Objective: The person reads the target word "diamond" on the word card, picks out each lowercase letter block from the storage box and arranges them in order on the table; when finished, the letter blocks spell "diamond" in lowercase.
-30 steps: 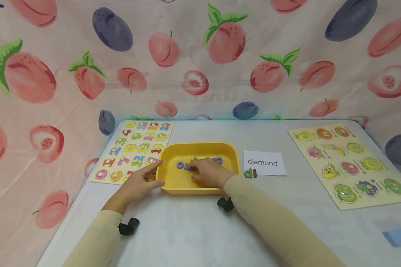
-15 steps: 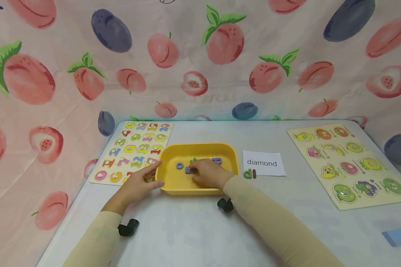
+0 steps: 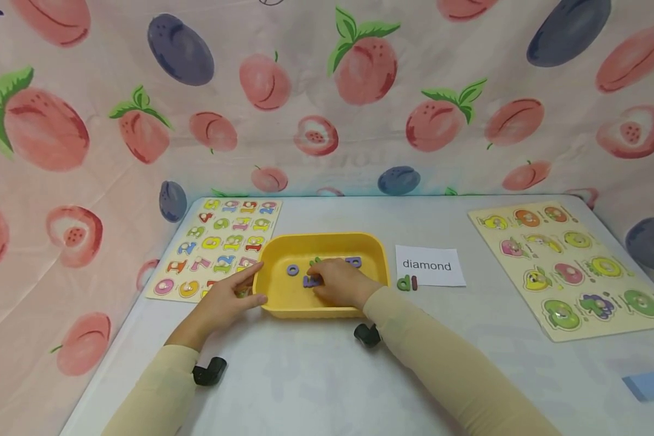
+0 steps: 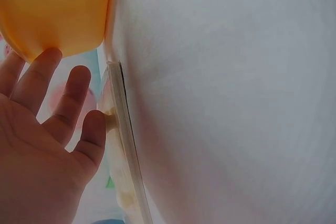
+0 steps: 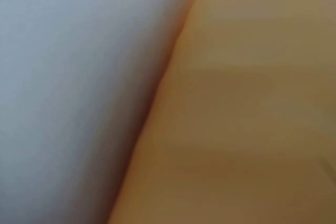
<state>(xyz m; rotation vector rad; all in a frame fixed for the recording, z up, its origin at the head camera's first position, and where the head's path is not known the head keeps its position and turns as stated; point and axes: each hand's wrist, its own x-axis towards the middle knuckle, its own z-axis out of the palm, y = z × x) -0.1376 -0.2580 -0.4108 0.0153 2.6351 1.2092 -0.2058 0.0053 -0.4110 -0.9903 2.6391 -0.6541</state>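
Observation:
In the head view, my left hand (image 3: 222,301) touches the left end of a yellow tray (image 3: 321,313), thumb and fingers spread along its side. The left wrist view shows those fingertips (image 4: 51,55) against the tray's outer wall. My right hand (image 3: 342,283) reaches into the tray with curled fingers, its thumb and fingertips around a purple letter (image 3: 309,281) that is partly covered. A purple letter o (image 3: 292,270) lies left of it. Beyond the right hand are another purple letter (image 3: 354,261) and a mostly hidden green letter (image 3: 317,260). The right wrist view shows only the tray's wall (image 5: 236,103) and white tabletop.
Right of the tray lies a white card (image 3: 429,266) reading "diamond", with a green letter d (image 3: 404,283) and a dark red letter (image 3: 415,283) below. A number puzzle board (image 3: 212,242) is at left, a fruit puzzle board (image 3: 572,266) at right. A blue block (image 3: 650,386) lies front right.
The purple letter at my right fingertips has turned and shifted slightly toward me and away from the letter o. My left hand has stayed at the tray's end.

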